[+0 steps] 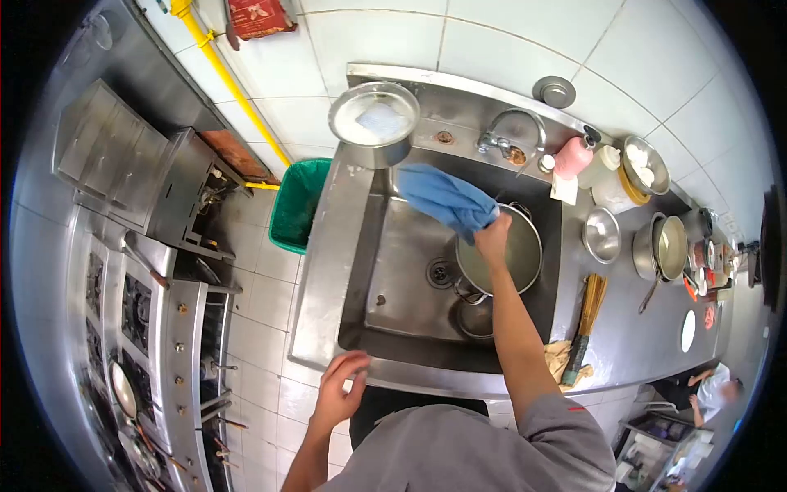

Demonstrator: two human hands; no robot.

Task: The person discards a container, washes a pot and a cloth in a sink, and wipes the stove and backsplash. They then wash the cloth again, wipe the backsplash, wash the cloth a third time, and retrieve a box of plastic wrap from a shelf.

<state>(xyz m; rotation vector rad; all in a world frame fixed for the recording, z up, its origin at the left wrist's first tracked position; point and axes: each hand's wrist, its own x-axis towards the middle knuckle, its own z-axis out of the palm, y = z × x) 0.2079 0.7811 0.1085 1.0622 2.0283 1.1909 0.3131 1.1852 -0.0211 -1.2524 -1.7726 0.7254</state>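
Observation:
My right hand is closed on one end of a blue cloth, which stretches out to the left over the sink basin. Beneath that hand, a large metal pot with side handles stands in the right part of the sink, cloudy liquid inside. A smaller metal pot sits in front of it, partly hidden. My left hand is by the sink's front edge, fingers loosely bent, thumb apart, nothing in it.
A metal pot with white contents stands on the sink's back left corner. Behind the basin is a faucet; right of it, a pink bottle, bowls and a bamboo brush. A green bin and stove are left.

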